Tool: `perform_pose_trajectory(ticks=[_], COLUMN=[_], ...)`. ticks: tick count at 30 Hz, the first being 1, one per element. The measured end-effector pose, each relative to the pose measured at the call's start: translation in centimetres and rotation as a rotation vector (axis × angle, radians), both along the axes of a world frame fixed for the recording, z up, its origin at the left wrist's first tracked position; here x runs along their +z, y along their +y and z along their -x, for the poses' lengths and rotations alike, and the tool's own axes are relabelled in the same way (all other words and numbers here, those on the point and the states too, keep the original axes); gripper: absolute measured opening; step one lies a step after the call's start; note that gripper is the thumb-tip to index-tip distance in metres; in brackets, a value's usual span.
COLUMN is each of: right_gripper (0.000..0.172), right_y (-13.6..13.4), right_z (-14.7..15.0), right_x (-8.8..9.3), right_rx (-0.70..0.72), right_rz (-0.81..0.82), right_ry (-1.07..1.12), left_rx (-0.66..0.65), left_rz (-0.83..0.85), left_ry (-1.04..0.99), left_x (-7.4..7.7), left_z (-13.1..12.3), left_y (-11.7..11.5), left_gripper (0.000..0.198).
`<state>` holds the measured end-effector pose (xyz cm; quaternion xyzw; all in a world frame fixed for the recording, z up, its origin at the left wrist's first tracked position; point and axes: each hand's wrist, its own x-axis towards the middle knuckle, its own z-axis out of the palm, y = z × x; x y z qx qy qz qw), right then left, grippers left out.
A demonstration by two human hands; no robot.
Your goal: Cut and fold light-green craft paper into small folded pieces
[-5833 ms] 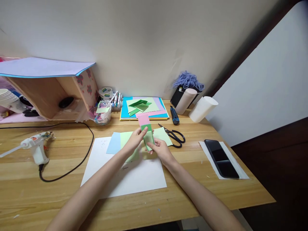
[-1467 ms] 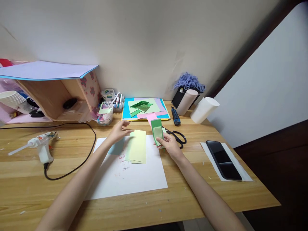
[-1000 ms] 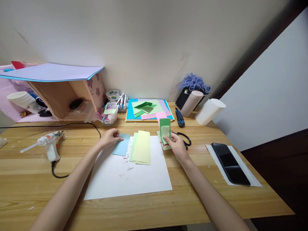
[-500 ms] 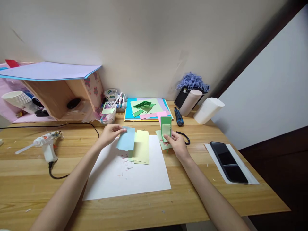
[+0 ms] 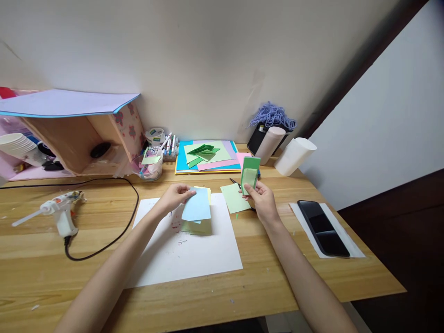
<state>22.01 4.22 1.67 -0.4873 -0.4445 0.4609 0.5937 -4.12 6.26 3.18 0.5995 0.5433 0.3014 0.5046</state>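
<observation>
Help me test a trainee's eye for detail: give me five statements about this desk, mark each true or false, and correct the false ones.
1. The left hand holds a blue sheet. True.
2. The right hand holds the scissors. False: it holds green paper.
3. The glue gun lies on the large white sheet. False: it lies on the wooden table, to the left of that sheet.
4. The phone rests on a strip of white paper. True.
5. The yarn on the black holder is red. False: it is bluish purple.
</observation>
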Motion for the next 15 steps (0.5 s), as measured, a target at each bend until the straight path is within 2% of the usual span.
perform_pose_trajectory(ticks=[3,9,12,15], right_gripper=[0.029,0.024,0.025,0.027], right_y=[0.2,0.6,0.7,0.8], right_z=[-0.6,-1.4,-1.6,-1.5], right_x=[0.2,0.2,0.3,0.3], right_rx=[-0.033,-0.068,-0.074,-0.079], right_rz=[-0.027,-0.041,-0.038,-0.016], right_ry=[0.054,0.135,0.152,0.156], left_rx=[-0.006,0.036,0.035,-0.011], left_rz=[-0.008,-0.13,-0.244,-0.314], left_ry=[-0.014,0.179,0.32,0.433], left_x=[-1.0,-3.8,-4.5,-4.5], left_z=[-3.2,-11.0,-12.9,-13.5], left_y=[0.6,2.0,2.1,2.1], left_gripper=[0.025,0.012,0.011,0.019])
